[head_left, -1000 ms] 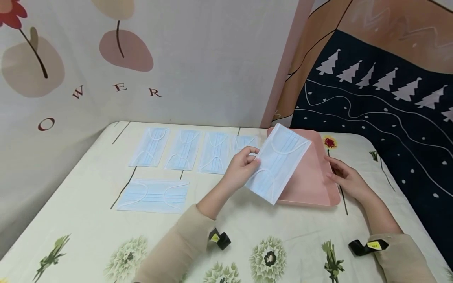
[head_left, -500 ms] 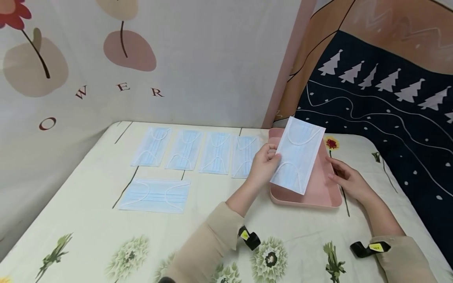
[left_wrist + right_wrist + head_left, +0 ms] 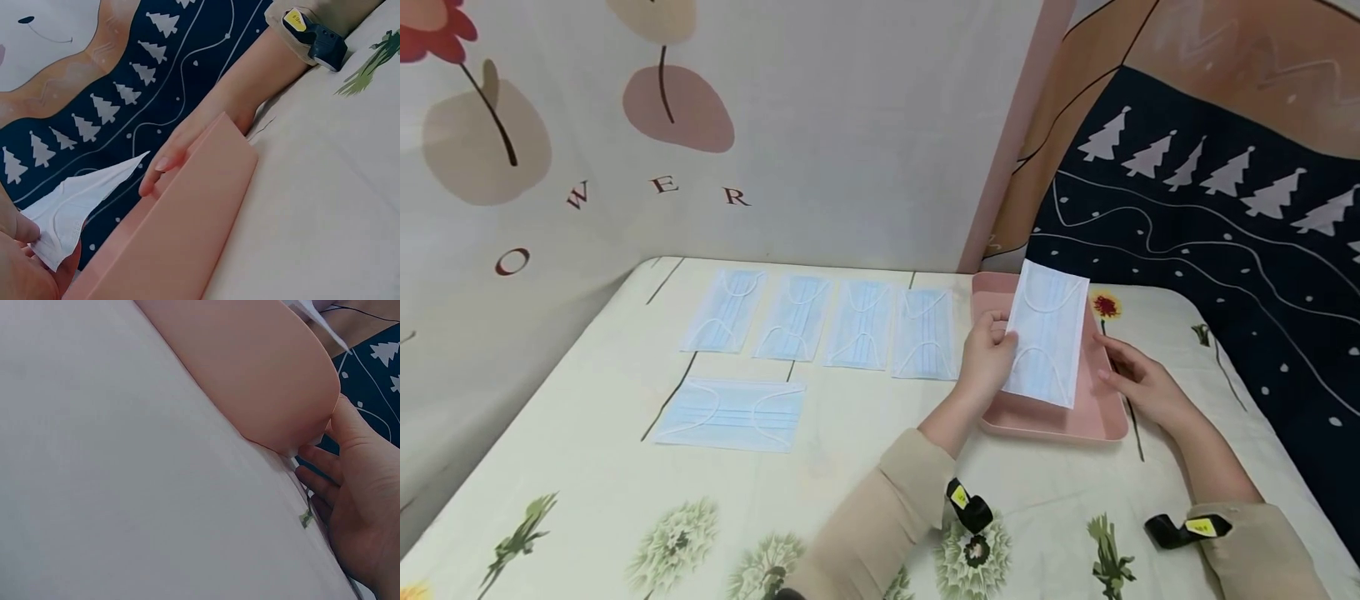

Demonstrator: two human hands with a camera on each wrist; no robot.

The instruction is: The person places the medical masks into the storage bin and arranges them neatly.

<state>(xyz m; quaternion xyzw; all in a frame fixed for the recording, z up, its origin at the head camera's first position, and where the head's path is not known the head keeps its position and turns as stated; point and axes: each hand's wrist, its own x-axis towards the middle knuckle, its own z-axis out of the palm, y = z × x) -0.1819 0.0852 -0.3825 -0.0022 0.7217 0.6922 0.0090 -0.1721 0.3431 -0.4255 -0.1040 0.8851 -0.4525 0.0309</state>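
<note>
My left hand [image 3: 988, 354] holds a pale blue face mask [image 3: 1047, 333] by its left edge, between thumb and fingers. The mask is tilted above the pink tray [image 3: 1097, 425], and its white ear loops show. In the left wrist view the mask [image 3: 59, 215] looks bent, with the thumb pressed on it. At the tray's right side is my right hand [image 3: 1150, 387], its thumb at the rim and the fingers along the outer wall. The right wrist view shows this hand [image 3: 365, 494] at the tray's corner, its thumb tip hidden behind the wall.
Several face masks [image 3: 857, 325] lie upright in a row left of the tray. One more mask [image 3: 730, 415] lies sideways in front of them. A flower-print cloth [image 3: 850, 492] covers the table, with a white curtain [image 3: 850, 150] and a dark tree-patterned cloth [image 3: 1195, 225] behind.
My left hand has carried the face mask to the right, over the tray, and turned it more upright. It dipped slightly in the last half second. My right hand has stayed at the tray's side.
</note>
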